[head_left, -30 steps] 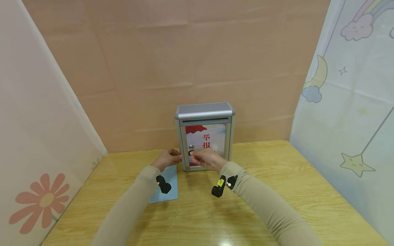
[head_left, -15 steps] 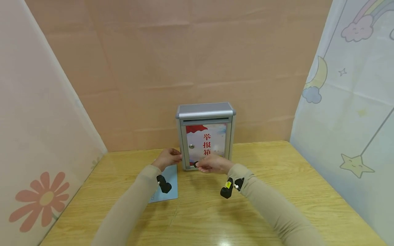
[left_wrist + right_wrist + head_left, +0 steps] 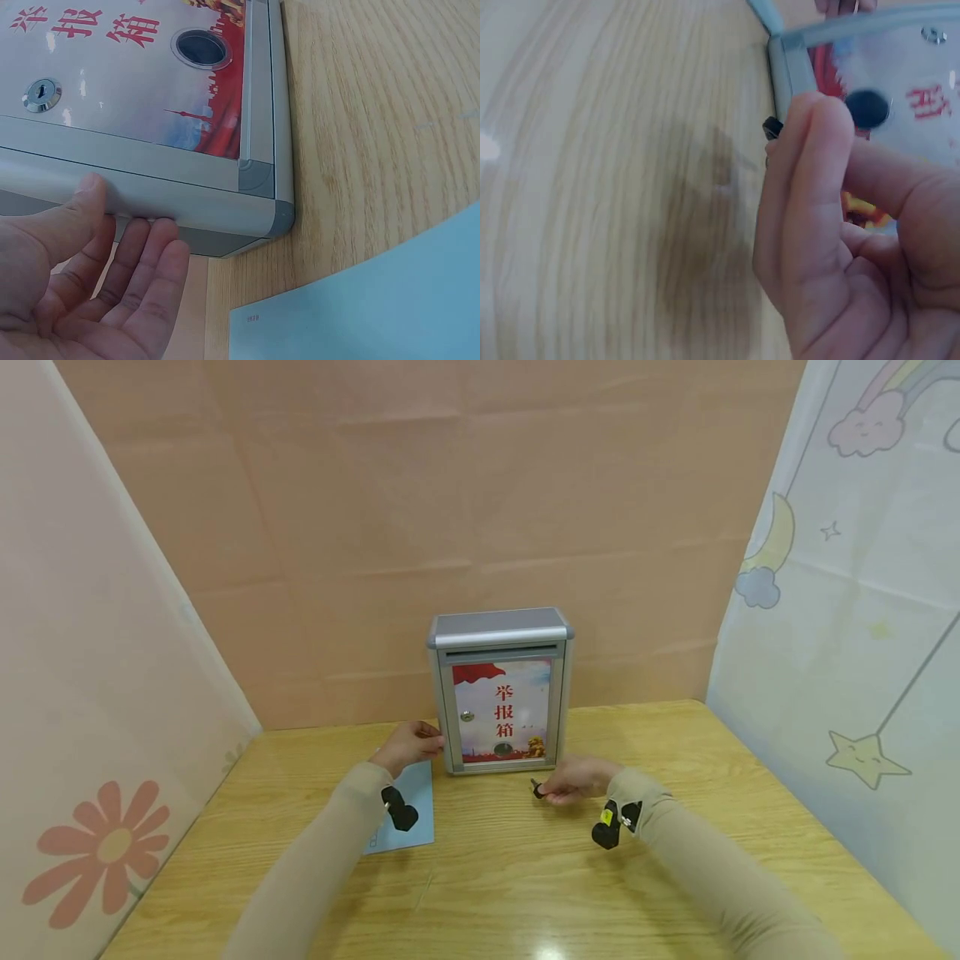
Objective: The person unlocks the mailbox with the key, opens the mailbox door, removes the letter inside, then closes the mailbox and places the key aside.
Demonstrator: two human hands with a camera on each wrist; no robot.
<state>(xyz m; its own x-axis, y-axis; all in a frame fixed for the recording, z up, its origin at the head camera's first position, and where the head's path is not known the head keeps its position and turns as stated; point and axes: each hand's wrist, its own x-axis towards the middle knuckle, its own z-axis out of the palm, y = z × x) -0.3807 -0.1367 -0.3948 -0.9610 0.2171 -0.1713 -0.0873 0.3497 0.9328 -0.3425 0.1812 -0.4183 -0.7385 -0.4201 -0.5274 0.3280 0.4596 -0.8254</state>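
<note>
A silver-grey letterbox [image 3: 501, 639] stands upright on the table, with a slot near its top and red characters on its front. Its round lock [image 3: 467, 716] sits at the door's left side; in the left wrist view the keyhole [image 3: 41, 91] has nothing in it. My left hand [image 3: 411, 747] rests against the box's lower left side, the thumb on the edge frame and the fingers loosely bent along the side. Right of the box's lower front corner, my right hand [image 3: 577, 779] pinches a small black-headed key [image 3: 537, 788] just over the table.
A light blue envelope [image 3: 411, 814] lies on the wooden table [image 3: 495, 868], partly under my left forearm. Behind the box hangs a peach cloth backdrop [image 3: 360, 527]. Printed cloth walls border the table at left and right.
The right hand has moved from the lock down and to the right with the key, uncovering the front of the letterbox. My left hand and the box have stayed in place.
</note>
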